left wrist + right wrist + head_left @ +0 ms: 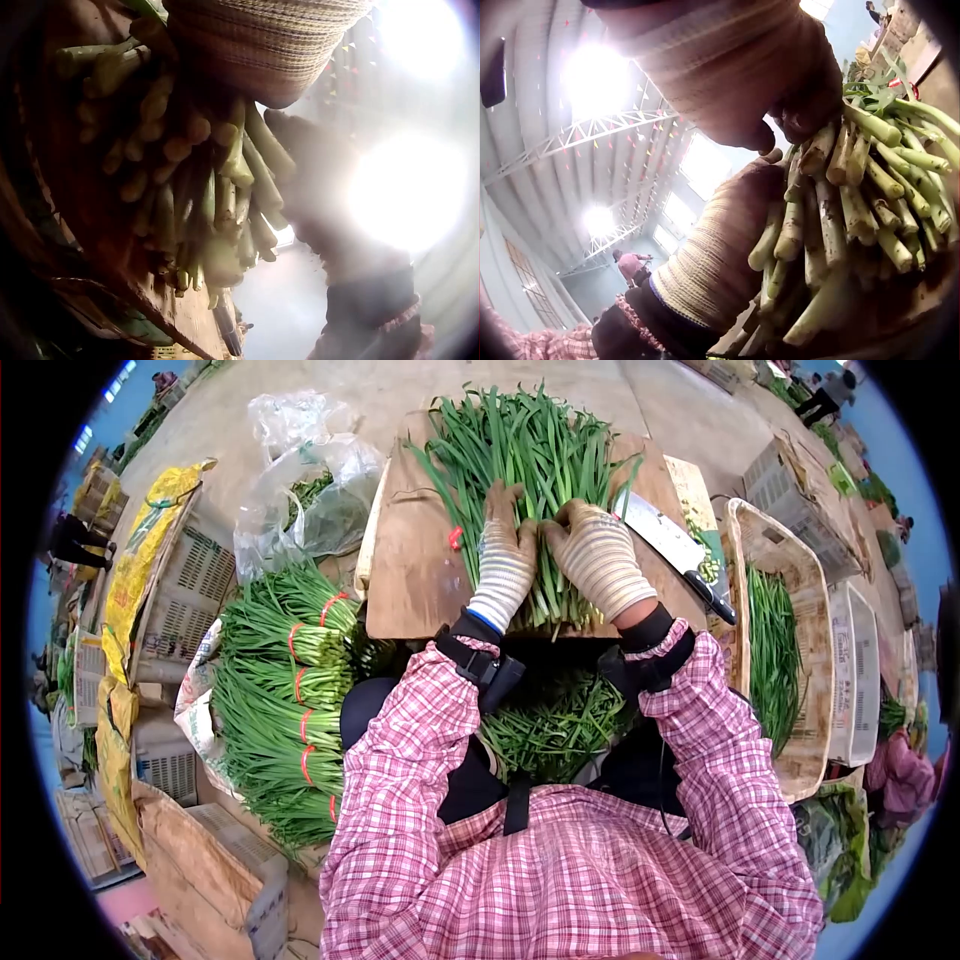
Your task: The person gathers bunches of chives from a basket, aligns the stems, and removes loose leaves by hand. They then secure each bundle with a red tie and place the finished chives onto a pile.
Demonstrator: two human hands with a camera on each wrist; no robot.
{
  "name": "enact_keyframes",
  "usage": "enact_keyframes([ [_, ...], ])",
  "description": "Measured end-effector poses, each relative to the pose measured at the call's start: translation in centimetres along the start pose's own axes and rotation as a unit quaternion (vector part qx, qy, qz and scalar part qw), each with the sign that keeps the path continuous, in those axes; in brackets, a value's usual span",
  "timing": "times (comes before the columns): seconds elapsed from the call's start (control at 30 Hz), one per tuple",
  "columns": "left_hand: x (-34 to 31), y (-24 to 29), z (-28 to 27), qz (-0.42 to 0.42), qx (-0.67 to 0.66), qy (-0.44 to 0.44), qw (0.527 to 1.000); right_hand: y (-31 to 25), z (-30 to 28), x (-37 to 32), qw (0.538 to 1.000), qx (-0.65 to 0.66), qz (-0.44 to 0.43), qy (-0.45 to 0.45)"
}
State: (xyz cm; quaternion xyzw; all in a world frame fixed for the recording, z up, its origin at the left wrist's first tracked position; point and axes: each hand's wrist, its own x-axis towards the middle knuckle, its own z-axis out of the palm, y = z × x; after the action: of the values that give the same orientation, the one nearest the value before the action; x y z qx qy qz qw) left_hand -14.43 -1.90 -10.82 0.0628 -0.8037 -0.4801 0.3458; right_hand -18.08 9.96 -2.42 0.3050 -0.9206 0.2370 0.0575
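A large heap of long green stalks (525,445) lies on a wooden board (410,595), with its pale cut ends (892,184) toward the person. Both hands wear striped knit gloves. The left hand (503,560) lies over the left part of the stalks, fingers pointing away. Close beside it, the right hand (600,558) has its fingers bent down onto the stalks, thumb near the left one. In the left wrist view the stalk ends (180,150) show below the glove; whether the fingertips pinch any stalk is hidden. A knife (665,540) lies right of the hands.
Bundles with red bands (305,685) are stacked at the left, below a clear plastic bag (345,495). A red band (455,538) lies on the board. At the right stands a crate (738,620) holding greens; loose leaves (555,725) lie between the person's legs.
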Motion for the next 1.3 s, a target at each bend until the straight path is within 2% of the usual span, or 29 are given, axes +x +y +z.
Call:
enact_keyframes([
  [0.07,0.0,0.2,0.1,-0.007,0.036,0.007,0.999,-0.8,-0.7,0.5,0.998,-0.012,0.044,-0.051],
  [0.13,0.2,0.0,0.3,0.004,0.057,0.016,0.998,-0.8,-0.6,1.1,0.997,-0.016,0.049,-0.052],
  [0.2,0.1,-0.1,0.3,-0.027,-0.009,0.006,1.000,-0.3,0.2,1.8,0.996,-0.054,0.049,-0.054],
  [0.27,0.2,-0.8,0.3,-0.012,0.014,0.006,1.000,0.5,0.8,1.9,0.997,-0.048,0.045,-0.049],
  [0.33,0.1,-1.9,0.7,-0.013,-0.055,0.028,0.998,1.5,1.5,1.7,1.000,-0.002,0.014,-0.017],
  [0.4,0.0,-0.7,0.3,-0.011,-0.011,0.012,1.000,0.9,0.7,1.5,0.999,-0.044,-0.004,-0.021],
  [0.47,0.0,0.2,0.2,-0.036,0.038,-0.002,0.999,0.4,0.2,1.5,0.992,-0.103,-0.028,-0.063],
  [0.6,0.1,-0.2,0.1,-0.032,0.061,-0.007,0.998,0.1,0.2,1.9,0.986,-0.128,-0.033,-0.099],
  [0.73,0.2,-0.6,0.3,-0.024,0.066,-0.003,0.997,-0.4,0.2,2.7,0.984,-0.135,0.007,-0.118],
  [0.8,0.1,-1.4,0.6,-0.023,0.055,0.005,0.998,0.2,0.3,2.6,0.988,-0.116,0.008,-0.107],
  [0.87,0.2,-1.5,0.6,-0.027,0.040,0.011,0.999,1.3,0.7,2.7,0.997,-0.025,0.033,-0.068],
  [1.07,0.3,-0.8,0.4,-0.052,0.061,-0.010,0.997,2.1,0.3,2.4,0.996,0.009,-0.021,-0.085],
  [1.13,0.2,-1.1,0.4,-0.047,0.072,0.001,0.996,1.6,0.3,2.5,0.991,-0.076,-0.050,-0.094],
  [1.2,0.2,-1.1,0.4,-0.041,0.094,-0.008,0.995,0.6,0.1,2.1,0.989,-0.097,-0.067,-0.090],
  [1.3,0.3,-1.3,0.3,-0.035,0.070,-0.008,0.997,-0.8,0.5,2.7,0.977,-0.164,0.016,-0.136],
])
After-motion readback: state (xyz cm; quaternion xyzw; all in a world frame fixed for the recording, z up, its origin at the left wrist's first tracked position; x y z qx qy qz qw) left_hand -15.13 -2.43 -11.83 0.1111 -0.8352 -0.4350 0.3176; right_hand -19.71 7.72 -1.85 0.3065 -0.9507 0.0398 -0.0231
